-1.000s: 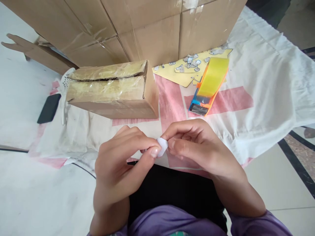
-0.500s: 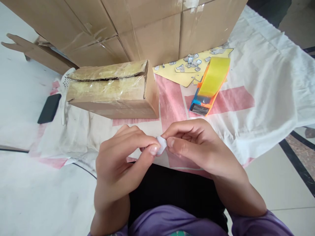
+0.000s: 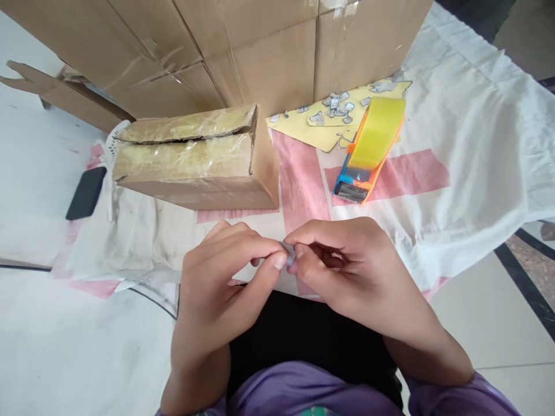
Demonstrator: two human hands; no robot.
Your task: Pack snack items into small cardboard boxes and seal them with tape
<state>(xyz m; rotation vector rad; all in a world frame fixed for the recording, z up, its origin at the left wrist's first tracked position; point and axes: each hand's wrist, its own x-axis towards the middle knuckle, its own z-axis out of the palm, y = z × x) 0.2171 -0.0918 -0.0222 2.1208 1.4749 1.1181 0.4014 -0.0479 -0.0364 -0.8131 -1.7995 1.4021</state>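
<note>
A small pale grey piece (image 3: 289, 252), looking like paper or a sticker, is pinched between my two hands above the near edge of the cloth. My left hand (image 3: 225, 283) has thumb and forefinger closed on its left side. My right hand (image 3: 351, 268) grips its right side between thumb and forefinger. The fingertips almost meet and hide most of the piece. Beyond my hands, a yellow sheet (image 3: 306, 132) carries several loose grey cut-out pieces (image 3: 338, 107) that look similar.
A taped cardboard box (image 3: 199, 193) stands beyond my left hand, before larger stacked cartons (image 3: 269, 63). An orange and blue tape dispenser (image 3: 368, 150) with yellow tape is beyond my right hand. A black phone (image 3: 87, 193) lies left on the red-and-white cloth (image 3: 477, 150).
My right fingers have closed in toward my left fingertips. The piece, earlier showing a broad whitish face, now appears turned and mostly covered. My left hand has shifted slightly right.
</note>
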